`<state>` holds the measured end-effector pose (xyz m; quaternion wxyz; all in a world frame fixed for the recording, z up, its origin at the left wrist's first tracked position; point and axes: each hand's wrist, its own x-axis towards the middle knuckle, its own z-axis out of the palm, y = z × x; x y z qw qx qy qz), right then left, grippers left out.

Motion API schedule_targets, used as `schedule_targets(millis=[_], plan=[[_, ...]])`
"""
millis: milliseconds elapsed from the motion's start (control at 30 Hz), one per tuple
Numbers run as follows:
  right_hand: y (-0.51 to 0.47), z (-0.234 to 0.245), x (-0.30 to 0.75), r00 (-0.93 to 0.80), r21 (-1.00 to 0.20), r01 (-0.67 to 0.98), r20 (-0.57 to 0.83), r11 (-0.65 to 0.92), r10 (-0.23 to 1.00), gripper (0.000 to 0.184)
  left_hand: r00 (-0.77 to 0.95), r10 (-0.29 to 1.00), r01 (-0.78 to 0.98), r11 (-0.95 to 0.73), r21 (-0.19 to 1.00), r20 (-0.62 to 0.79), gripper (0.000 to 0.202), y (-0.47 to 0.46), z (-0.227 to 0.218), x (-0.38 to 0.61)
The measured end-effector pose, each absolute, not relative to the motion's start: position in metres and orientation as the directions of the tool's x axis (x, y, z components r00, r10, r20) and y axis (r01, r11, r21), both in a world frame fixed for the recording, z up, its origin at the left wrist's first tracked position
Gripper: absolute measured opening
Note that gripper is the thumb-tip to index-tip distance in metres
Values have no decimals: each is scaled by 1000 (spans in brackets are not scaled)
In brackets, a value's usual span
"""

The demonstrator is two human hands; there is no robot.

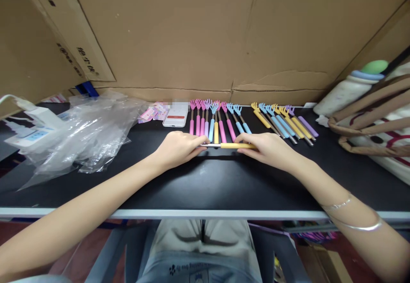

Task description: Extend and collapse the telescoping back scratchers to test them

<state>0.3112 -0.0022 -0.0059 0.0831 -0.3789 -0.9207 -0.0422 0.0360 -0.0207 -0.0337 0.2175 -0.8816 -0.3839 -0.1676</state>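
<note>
In front of me I hold a back scratcher rod with a yellow grip (231,145), lying level between both hands just above the black table. My left hand (179,147) pinches its metal end. My right hand (267,147) is closed on the yellow grip. No claw shows on this rod; its ends are partly hidden by my fingers. Behind it lies a row of back scratchers (221,122) in pink, purple, blue and yellow, claws pointing away from me. Farther right is a second group (285,120), with claws and loose grips beside bare metal rods.
A white phone (176,119) and pink cards (154,112) lie left of the row. Clear plastic bags (96,129) and a white power strip (35,133) occupy the left. A bottle (346,92) and bag (381,125) stand right. Cardboard (192,30) walls the back.
</note>
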Motion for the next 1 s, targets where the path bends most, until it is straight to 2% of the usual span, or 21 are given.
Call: schedule_targets(millis=[1000], plan=[[-7, -2, 311, -723, 37, 688, 128, 725, 679, 21, 626, 650, 768, -609, -199, 430, 18, -23, -33, 39]])
